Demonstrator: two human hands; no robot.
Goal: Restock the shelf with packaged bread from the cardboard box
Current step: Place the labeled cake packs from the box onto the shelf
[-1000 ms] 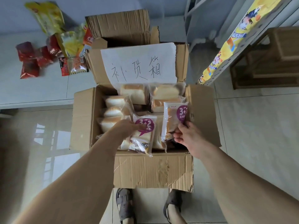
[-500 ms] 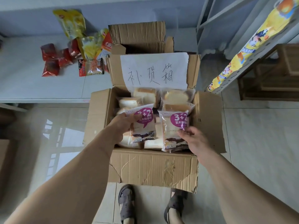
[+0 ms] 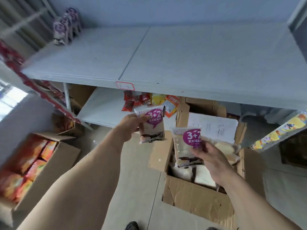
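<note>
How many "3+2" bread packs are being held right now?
2. One pack is in the left hand, raised toward the shelf; the other pack is in the right hand, above the cardboard box.

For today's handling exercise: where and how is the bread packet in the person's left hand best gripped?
Grip the left packet by its long side edge, coming from the left, as the left hand does: it hangs upright and flat, so a side pinch spares the soft bread.

I see glossy plastic wrappers on the two bread packs (image 3: 152, 126) (image 3: 187, 146). The cardboard box (image 3: 196, 198) looks matt, creased and rough, with a white paper sheet (image 3: 214, 128) on its flap. The shelf (image 3: 182, 60) is smooth, pale, matt board. The floor (image 3: 132, 188) tiles shine slightly.
</note>
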